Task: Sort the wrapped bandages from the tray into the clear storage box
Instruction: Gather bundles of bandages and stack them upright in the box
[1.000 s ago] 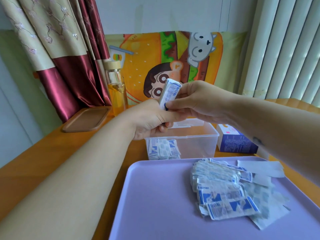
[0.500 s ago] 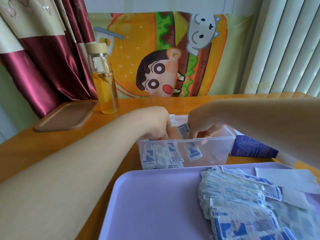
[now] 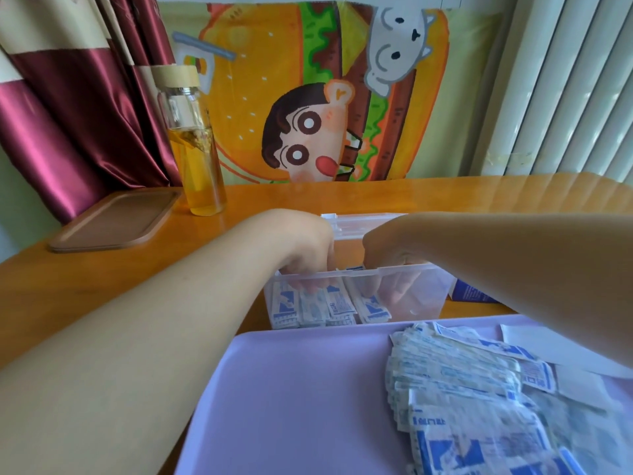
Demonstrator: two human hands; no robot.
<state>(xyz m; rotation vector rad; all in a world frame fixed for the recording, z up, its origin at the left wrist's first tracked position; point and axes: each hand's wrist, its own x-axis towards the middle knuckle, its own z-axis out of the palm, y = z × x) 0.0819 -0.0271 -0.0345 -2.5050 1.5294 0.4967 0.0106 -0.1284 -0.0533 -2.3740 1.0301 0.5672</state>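
Note:
A clear storage box (image 3: pixel 421 296) stands on the table behind a lilac tray (image 3: pixel 291 399). Both hands reach down into the box. My left hand (image 3: pixel 301 255) presses its fingertips on the row of wrapped bandages (image 3: pixel 308 305) standing at the box's left end. My right hand (image 3: pixel 390 258) holds a small bundle of wrapped bandages (image 3: pixel 368 303) and sets it against that row; its fingers show through the clear wall. A loose heap of white and blue wrapped bandages (image 3: pixel 472 399) lies on the right side of the tray.
A glass bottle (image 3: pixel 191 145) of amber liquid with a wooden cap stands at the back left, beside a brown tray (image 3: pixel 113 221). A blue carton (image 3: pixel 469 294) lies right of the box. White paper sheets (image 3: pixel 534 341) lie on the tray's far right. The wooden table (image 3: pixel 102 286) meets a cartoon cloth.
Both hands came down from chest height into the box, carrying the bandage bundle. The bundle now sits low in the box against the row. The camera tilted down and nearer.

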